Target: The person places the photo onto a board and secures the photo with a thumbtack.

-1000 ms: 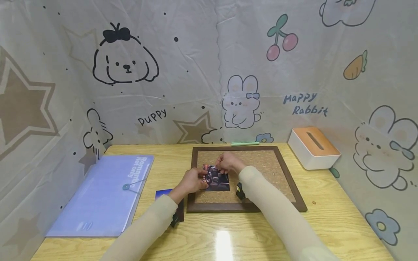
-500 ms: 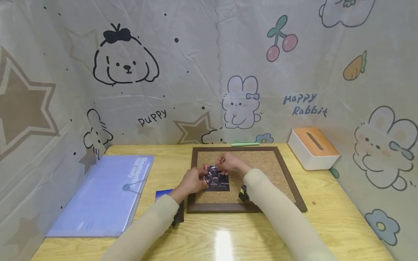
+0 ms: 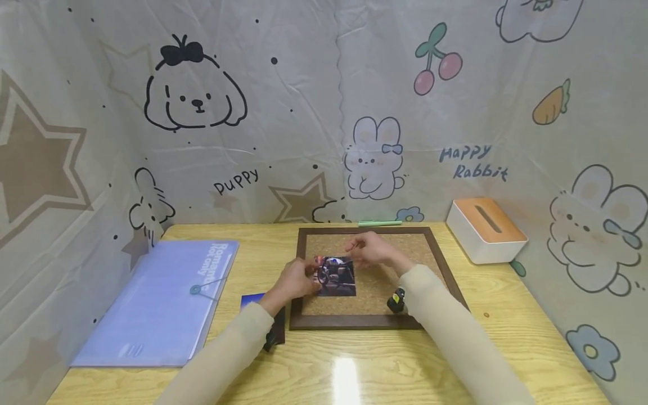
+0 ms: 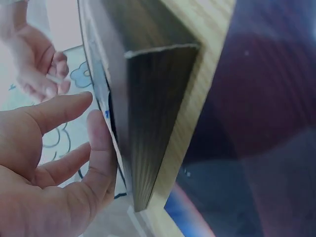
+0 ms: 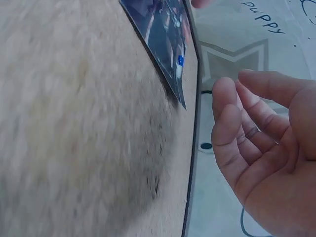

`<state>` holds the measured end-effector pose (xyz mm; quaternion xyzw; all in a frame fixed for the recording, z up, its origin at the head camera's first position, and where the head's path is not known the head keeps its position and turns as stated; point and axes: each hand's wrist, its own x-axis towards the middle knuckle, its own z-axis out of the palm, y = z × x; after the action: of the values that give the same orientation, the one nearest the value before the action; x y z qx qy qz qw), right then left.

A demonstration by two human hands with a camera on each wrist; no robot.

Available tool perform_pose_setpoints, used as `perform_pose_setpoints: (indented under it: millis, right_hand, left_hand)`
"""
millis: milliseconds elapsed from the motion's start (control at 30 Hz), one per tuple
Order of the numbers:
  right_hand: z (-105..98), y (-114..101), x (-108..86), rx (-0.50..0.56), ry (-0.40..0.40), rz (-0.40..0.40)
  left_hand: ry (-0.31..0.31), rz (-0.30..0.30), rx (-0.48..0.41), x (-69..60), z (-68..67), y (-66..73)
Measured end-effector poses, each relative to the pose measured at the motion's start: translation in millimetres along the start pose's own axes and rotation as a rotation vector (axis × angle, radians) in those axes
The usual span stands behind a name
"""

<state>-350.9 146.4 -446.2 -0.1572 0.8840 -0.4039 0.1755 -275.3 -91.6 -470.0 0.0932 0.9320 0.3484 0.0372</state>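
A dark photo of a car interior (image 3: 336, 279) lies on the left part of the brown-framed cork board (image 3: 400, 304). Near its top edge is a small blue pin (image 3: 334, 261), seen also as a blue dot (image 5: 180, 60) in the right wrist view. My left hand (image 3: 297, 279) rests with its fingertips at the photo's left edge, fingers spread and slightly bent. Just beyond the photo's top right corner, over the cork, my right hand (image 3: 376, 249) hovers with loosely bent fingers; its own wrist view shows nothing in them. A pale spot between those fingers in the left wrist view is unclear.
A second photo, blue and dark (image 3: 251, 300), lies partly under my left forearm. The blue-purple folder (image 3: 157, 304) covers the table's left side. Green pens (image 3: 379, 223) lie behind the board, and a white tissue box with an orange top (image 3: 486, 230) stands at the back right.
My right hand has drawn back from the photo towards the right, uncovering its top part and the blue pin. The left hand has hardly moved.
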Motion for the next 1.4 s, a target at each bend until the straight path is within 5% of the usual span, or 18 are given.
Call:
perform_pose_setpoints:
  millis: [200, 600, 900, 1133, 1400]
  right_hand:
    - [-14, 8, -16.4, -0.009, 0.010, -0.005]
    - [-36, 25, -44.6, -0.045, 0.011, -0.081]
    - [-55, 42, -68.2, -0.079, 0.024, -0.077]
    - [-66, 42, -90.4, -0.111, 0.053, -0.132]
    - [-76, 53, -110.6, -0.084, 0.059, -0.082]
  left_hand:
    - [-0.020, -0.039, -0.155, -2.9, -12.1, -4.4]
    - [-0.007, -0.129, -0.284, -19.5, -48.9, -17.2]
    - [0.051, -0.141, -0.268, -38.4, -79.5, -34.4]
    - [0.057, -0.124, -0.258, -56.9, -87.7, -39.4]
    - [0.064, -0.122, -0.243, -73.5, -95.7, -44.9]
